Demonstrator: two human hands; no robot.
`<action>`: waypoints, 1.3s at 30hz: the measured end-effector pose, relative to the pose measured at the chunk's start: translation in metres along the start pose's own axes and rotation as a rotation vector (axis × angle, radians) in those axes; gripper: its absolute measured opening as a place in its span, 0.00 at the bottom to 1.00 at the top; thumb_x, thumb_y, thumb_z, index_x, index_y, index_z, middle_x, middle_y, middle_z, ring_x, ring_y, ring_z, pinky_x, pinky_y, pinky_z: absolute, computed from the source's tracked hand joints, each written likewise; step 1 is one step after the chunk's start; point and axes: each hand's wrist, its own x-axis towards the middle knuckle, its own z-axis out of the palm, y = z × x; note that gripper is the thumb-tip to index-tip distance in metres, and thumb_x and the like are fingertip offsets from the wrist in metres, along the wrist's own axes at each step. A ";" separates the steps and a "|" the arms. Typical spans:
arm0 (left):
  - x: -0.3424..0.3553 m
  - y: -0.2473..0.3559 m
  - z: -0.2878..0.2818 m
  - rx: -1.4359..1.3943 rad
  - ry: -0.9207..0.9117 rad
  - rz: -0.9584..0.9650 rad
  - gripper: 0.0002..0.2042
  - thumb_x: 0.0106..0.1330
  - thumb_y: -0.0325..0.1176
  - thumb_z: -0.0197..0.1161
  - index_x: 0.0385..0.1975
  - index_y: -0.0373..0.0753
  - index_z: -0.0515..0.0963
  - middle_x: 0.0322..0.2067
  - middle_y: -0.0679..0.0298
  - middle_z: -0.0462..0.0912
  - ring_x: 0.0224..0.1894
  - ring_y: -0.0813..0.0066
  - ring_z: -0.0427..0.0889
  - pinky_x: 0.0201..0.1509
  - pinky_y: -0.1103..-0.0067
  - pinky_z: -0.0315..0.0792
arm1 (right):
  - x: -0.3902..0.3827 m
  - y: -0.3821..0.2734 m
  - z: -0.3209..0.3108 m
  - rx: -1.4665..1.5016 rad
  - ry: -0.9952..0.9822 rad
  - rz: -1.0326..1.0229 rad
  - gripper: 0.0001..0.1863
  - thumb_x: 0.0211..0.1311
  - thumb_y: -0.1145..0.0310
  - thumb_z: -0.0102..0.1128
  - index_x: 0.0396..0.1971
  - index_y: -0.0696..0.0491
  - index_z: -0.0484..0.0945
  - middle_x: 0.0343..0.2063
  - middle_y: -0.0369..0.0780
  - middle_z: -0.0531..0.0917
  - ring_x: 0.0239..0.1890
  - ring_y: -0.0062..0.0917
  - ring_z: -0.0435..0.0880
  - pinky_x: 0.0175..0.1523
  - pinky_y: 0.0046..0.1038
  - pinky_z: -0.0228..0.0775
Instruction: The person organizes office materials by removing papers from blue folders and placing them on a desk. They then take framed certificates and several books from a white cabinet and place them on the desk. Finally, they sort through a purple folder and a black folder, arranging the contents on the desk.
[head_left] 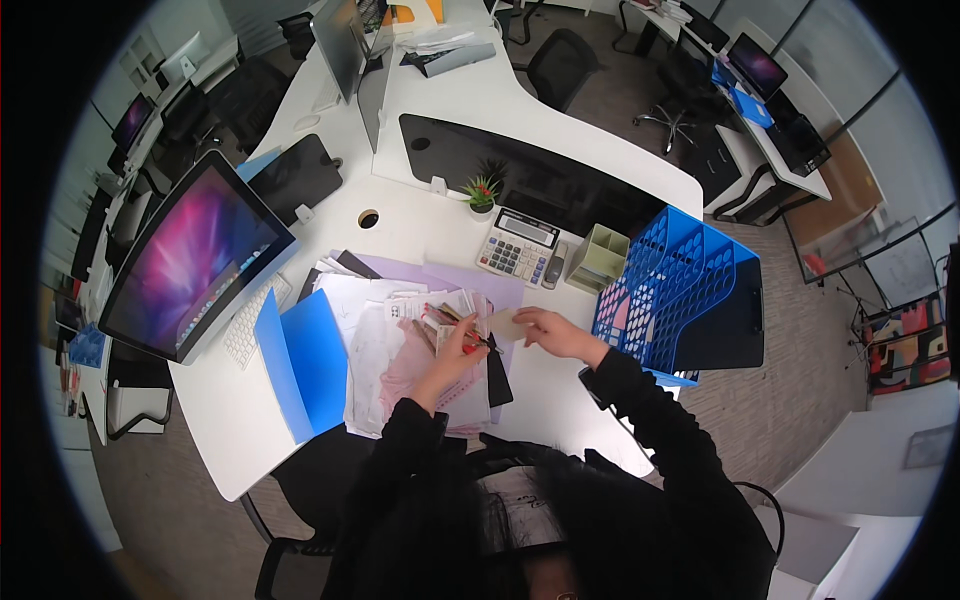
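Note:
Over the paper pile, my left hand [457, 355] is closed on what look like red-handled scissors [470, 348], whose dark tips stick out toward the right. Several pens or pencils [438, 314] lie by its fingertips; whether the hand also grips them I cannot tell. My right hand [555, 334] is closed, fingertips pinching the edge of a small pale beige piece [502, 324] whose kind is unclear. Beneath both lie loose papers [365, 345], crumpled pink sheets [408, 365] and a purple folder [508, 292]. A black flat object [498, 380] pokes out beside the pile.
Left stand an open blue folder [310, 360], a keyboard [243, 335] and a monitor [195, 260]. Behind the papers are a calculator [518, 247], a small plant [481, 192] and a green pen holder [600, 256]. A blue file rack [675, 290] stands at the right edge.

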 end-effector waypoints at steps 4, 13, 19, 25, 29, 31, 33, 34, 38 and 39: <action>0.003 -0.005 -0.002 -0.208 -0.086 -0.324 0.12 0.54 0.28 0.55 0.37 0.35 0.64 0.22 0.63 0.74 0.21 0.80 0.73 0.23 0.84 0.67 | 0.012 0.003 0.009 0.038 -0.011 -0.103 0.16 0.48 0.80 0.44 0.41 0.65 0.67 0.45 0.46 0.68 0.32 0.27 0.76 0.39 0.23 0.68; -0.006 -0.037 -0.014 -0.405 0.089 -0.511 0.07 0.58 0.32 0.50 0.31 0.36 0.66 0.19 0.62 0.74 0.17 0.76 0.75 0.18 0.82 0.70 | 0.008 0.036 -0.037 -0.523 0.202 0.116 0.16 0.47 0.69 0.48 0.35 0.63 0.71 0.41 0.50 0.71 0.35 0.37 0.76 0.39 0.33 0.68; -0.023 -0.079 -0.037 -0.412 0.331 -0.745 0.15 0.56 0.32 0.50 0.42 0.37 0.58 0.21 0.57 0.73 0.15 0.69 0.74 0.15 0.75 0.71 | 0.007 0.064 -0.077 -0.899 0.223 0.570 0.20 0.46 0.66 0.46 0.39 0.62 0.67 0.45 0.50 0.66 0.41 0.44 0.72 0.44 0.35 0.65; -0.036 -0.091 -0.046 -0.444 0.398 -0.776 0.25 0.56 0.30 0.49 0.51 0.43 0.45 0.26 0.53 0.72 0.18 0.65 0.75 0.16 0.69 0.71 | 0.033 0.101 -0.093 -0.857 0.136 0.673 0.23 0.45 0.67 0.46 0.43 0.64 0.63 0.47 0.58 0.61 0.43 0.47 0.70 0.46 0.34 0.65; -0.040 -0.089 -0.052 -0.434 0.327 -0.835 0.25 0.55 0.30 0.49 0.51 0.45 0.46 0.28 0.53 0.71 0.23 0.64 0.75 0.19 0.67 0.72 | 0.040 0.125 -0.092 -0.775 0.405 0.660 0.20 0.44 0.64 0.48 0.35 0.64 0.69 0.41 0.57 0.69 0.44 0.46 0.69 0.48 0.35 0.63; -0.043 -0.081 -0.054 -0.408 0.300 -0.859 0.25 0.55 0.32 0.49 0.51 0.44 0.47 0.29 0.54 0.71 0.24 0.64 0.76 0.22 0.68 0.73 | 0.043 0.117 -0.098 -0.695 0.352 0.681 0.19 0.44 0.64 0.47 0.34 0.64 0.69 0.39 0.56 0.70 0.44 0.45 0.69 0.48 0.35 0.63; -0.046 -0.076 -0.054 -0.384 0.284 -0.868 0.26 0.55 0.35 0.50 0.52 0.42 0.48 0.29 0.55 0.72 0.24 0.64 0.76 0.25 0.71 0.73 | 0.046 0.112 -0.098 -0.671 0.346 0.704 0.18 0.45 0.65 0.47 0.34 0.62 0.70 0.38 0.54 0.72 0.44 0.44 0.70 0.48 0.35 0.63; -0.046 -0.076 -0.054 -0.386 0.274 -0.866 0.26 0.55 0.36 0.50 0.52 0.41 0.49 0.29 0.55 0.72 0.25 0.64 0.76 0.25 0.72 0.73 | 0.047 0.110 -0.096 -0.688 0.366 0.716 0.18 0.46 0.65 0.46 0.35 0.61 0.71 0.38 0.53 0.72 0.44 0.43 0.70 0.48 0.34 0.63; -0.044 -0.075 -0.056 -0.382 0.255 -0.878 0.25 0.54 0.38 0.50 0.51 0.40 0.52 0.29 0.56 0.72 0.25 0.64 0.76 0.24 0.73 0.72 | 0.048 0.123 -0.096 -0.668 0.409 0.673 0.19 0.45 0.62 0.47 0.32 0.63 0.71 0.37 0.55 0.72 0.43 0.44 0.70 0.48 0.35 0.62; -0.043 -0.076 -0.055 -0.380 0.255 -0.886 0.24 0.55 0.38 0.50 0.50 0.40 0.53 0.29 0.56 0.72 0.25 0.64 0.76 0.24 0.73 0.72 | 0.046 0.132 -0.097 -0.693 0.395 0.669 0.19 0.45 0.61 0.48 0.31 0.63 0.71 0.37 0.55 0.72 0.43 0.45 0.70 0.48 0.35 0.62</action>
